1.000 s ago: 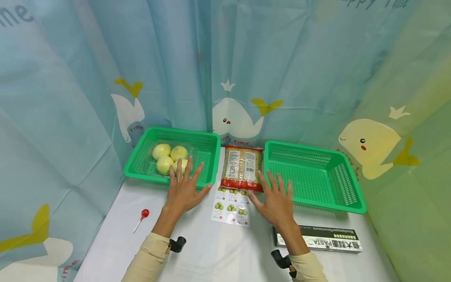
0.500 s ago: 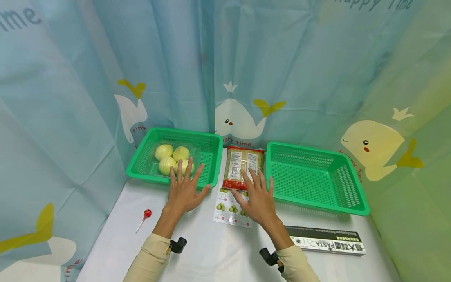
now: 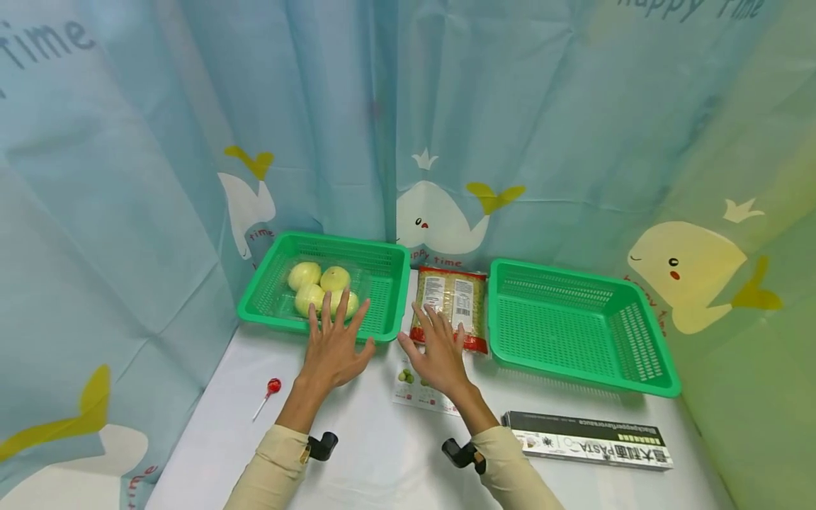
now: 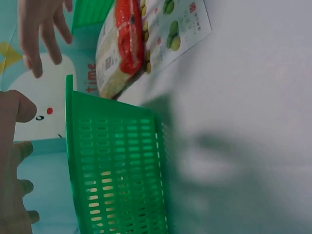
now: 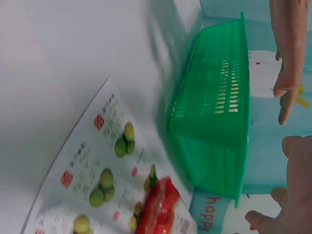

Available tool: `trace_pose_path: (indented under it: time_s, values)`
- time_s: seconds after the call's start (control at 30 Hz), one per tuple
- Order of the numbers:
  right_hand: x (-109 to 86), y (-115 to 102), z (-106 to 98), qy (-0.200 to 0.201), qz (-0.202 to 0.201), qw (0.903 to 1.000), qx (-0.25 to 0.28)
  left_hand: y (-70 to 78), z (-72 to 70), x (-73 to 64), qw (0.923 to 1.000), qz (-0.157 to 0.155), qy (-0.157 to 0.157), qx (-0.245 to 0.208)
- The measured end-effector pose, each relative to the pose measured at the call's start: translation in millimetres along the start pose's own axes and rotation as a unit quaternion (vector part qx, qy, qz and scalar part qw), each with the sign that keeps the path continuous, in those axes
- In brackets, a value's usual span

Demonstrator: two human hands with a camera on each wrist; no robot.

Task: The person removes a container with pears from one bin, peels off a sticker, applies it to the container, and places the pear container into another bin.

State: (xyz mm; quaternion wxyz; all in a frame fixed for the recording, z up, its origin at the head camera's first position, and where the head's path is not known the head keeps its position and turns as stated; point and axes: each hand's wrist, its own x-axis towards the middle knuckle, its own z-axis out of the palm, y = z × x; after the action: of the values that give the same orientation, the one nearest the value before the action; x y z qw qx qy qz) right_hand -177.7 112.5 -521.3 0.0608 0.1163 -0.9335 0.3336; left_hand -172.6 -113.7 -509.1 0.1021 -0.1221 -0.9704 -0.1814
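Observation:
My left hand [image 3: 333, 352] hovers over the front rim of the left green basket [image 3: 261, 318], its fingers spread and holding nothing. Inside that basket lie several pale yellow-green round fruits [image 3: 304, 275] in clear wrapping, partly hidden by the left fingertips. My right hand [image 3: 440, 358] is held above the front of a clear and red food bag [image 3: 472, 312], fingers spread, with nothing in it. Beneath the bag's front edge sits a white sheet printed with green fruits [image 3: 411, 397]. In the left wrist view both hands stand higher than the basket's rim [image 4: 69, 146].
A second green basket [image 3: 554, 333] stands at the right with nothing seen inside. In front of it lies a black and white pasta box [image 3: 589, 440]. A red lollipop [image 3: 273, 386] rests on the white table at the left. Patterned curtains [image 3: 484, 106] close in the back and sides.
My right hand has moved left, from beside the right basket's near corner, across the food bag toward the left hand. The left hand stays over the left basket's front rim.

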Motion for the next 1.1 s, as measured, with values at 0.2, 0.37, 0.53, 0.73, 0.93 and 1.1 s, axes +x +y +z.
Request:
trace_pose_path:
  time_s: [0.2,0.37,0.53,0.73,0.93,1.1]
  values:
    - [6.7,-0.2,26.8,-0.012,0.026,0.9964,0.08,-0.1,1.5,-1.7,1.0,0.006,0.007,-0.002]
    - [12.3,0.2,47.9,0.002,0.019,0.9946,0.102,0.5,0.3,-2.4,1.0,0.001,-0.008,-0.002]
    - [17.9,-2.0,52.4,0.008,0.017,0.994,0.108,-0.3,0.4,-1.9,0.9997,-0.004,-0.025,0.002]
    - [19.4,-2.2,50.7,0.007,0.032,0.9926,0.117,-4.6,0.1,0.1,0.999,-0.019,-0.039,0.009]
    - [19.6,-4.9,52.5,0.002,0.032,0.9919,0.123,-13.3,2.7,0.7,0.9978,-0.036,-0.055,0.009]
    - [19.2,-4.6,53.4,0.005,0.033,0.9929,0.114,-23.0,1.6,7.5,0.9977,-0.042,-0.052,0.001]
